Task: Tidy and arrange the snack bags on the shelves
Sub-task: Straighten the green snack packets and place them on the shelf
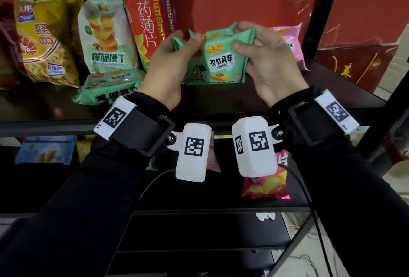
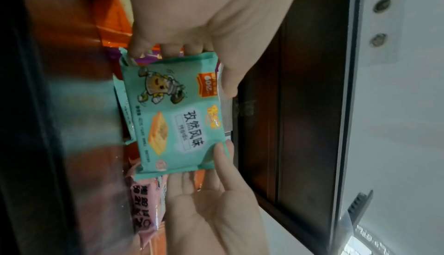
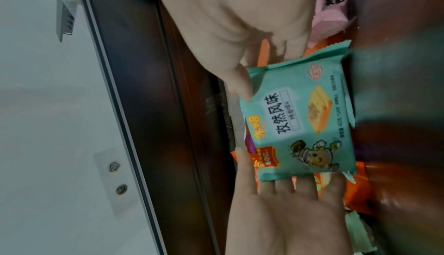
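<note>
Wrist cameras (image 1: pixel 192 152) lowest, centre frame. Above them, left hand (image 1: pixel 170 68) and right hand (image 1: pixel 269 62) grip green snack bags (image 1: pixel 218 64) at opposite top corners, fingers curled round edges, bags upright over shelf (image 1: pixel 332 91), centre frame. Pink bag (image 1: pixel 290 44) behind right hand; flat green bag (image 1: pixel 110 88) left.

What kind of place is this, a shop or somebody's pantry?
Probably a small shop, or a mock-up of one. Packaged snacks stand in a row on a dark shelf, more bags lie on the shelf below, and both hands hold a stack of green packs, with several packs of the same kind, like stock.
</note>
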Tool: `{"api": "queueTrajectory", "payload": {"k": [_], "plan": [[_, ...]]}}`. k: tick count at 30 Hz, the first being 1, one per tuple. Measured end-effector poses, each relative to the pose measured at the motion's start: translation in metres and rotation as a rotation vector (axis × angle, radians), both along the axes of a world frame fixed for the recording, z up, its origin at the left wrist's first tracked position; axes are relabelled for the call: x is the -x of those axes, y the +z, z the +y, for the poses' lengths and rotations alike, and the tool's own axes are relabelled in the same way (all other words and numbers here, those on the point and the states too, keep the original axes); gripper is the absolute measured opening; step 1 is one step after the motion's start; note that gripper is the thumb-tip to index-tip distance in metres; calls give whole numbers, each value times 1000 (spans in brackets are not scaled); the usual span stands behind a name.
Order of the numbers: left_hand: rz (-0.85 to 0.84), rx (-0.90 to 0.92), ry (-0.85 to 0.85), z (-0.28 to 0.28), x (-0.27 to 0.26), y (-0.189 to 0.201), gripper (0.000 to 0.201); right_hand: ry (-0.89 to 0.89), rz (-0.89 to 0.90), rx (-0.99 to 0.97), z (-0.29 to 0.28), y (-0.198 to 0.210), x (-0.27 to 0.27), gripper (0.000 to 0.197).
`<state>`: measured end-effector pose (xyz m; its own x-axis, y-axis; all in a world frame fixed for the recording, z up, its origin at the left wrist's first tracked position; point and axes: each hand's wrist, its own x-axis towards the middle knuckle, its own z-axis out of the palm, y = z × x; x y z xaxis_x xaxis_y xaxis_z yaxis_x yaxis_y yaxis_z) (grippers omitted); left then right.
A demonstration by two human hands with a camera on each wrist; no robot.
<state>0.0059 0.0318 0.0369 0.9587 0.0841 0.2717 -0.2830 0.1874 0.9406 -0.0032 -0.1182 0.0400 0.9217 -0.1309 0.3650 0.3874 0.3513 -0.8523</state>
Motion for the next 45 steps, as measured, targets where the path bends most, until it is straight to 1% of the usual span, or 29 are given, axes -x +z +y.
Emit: {"api": "queueTrajectory", "payload": {"k": [2, 3, 5, 7, 9, 10, 13, 16, 18, 20, 22, 26, 28, 31, 33, 35, 37, 40, 42, 43, 45], "plan": [[36, 84, -20, -2, -2, 0, 18, -11, 18, -12, 5, 0, 1, 29], [53, 108, 3, -3, -3, -1, 8, -16, 29, -27, 6, 0, 1, 28], [81, 131, 65, -6, -3, -4, 7, -22, 48, -64, 8, -1, 0, 22], [96, 157, 68, -10, -2, -6, 3, -20, 66, -66, 11, -2, -1, 12], [96, 192, 60, -12, 1, -8, 7, -31, 87, -30, 13, -4, -2, 3], [87, 204, 52, -13, 1, -8, 7, -41, 100, -14, 14, -4, -3, 4], [67, 201, 25, -10, 2, -8, 18, -45, 120, 33, 13, -4, -6, 13], [70, 127, 7, -2, 2, -7, 21, -48, 129, 83, 9, 0, -7, 17], [59, 57, 3, 4, 3, -4, 23, -61, 134, 131, 6, 1, -8, 15], [38, -12, 35, 8, 3, -2, 24, -64, 126, 170, 3, 1, -8, 15], [15, -43, 58, 8, 3, -2, 27, -59, 117, 190, 3, 2, -7, 17], [0, -1, 134, 2, 3, -4, 37, -127, 119, 231, 11, 2, -8, 30], [-9, -16, 163, 0, 4, -3, 40, -175, 95, 270, 15, 1, -9, 33], [-3, -22, 149, 1, 4, 0, 40, -199, 94, 282, 19, 0, -9, 46], [-2, -13, 159, 2, 5, 3, 39, -256, 87, 304, 20, -4, -12, 53], [12, 13, 193, 4, 4, 3, 39, -329, 67, 415, 20, -8, -14, 52], [27, 50, 198, 7, 4, 3, 41, -392, 15, 526, 19, -12, -15, 44], [68, 36, 143, 6, 5, -1, 51, -502, -71, 574, 11, -12, -20, 36], [86, 49, 82, 3, 6, -9, 43, -539, -77, 551, 7, -10, -25, 40], [92, 36, 81, 2, 6, -13, 36, -547, -73, 538, 6, -10, -26, 41], [86, -3, 132, 0, 5, -21, 24, -544, -68, 519, 7, -10, -27, 43]]}}
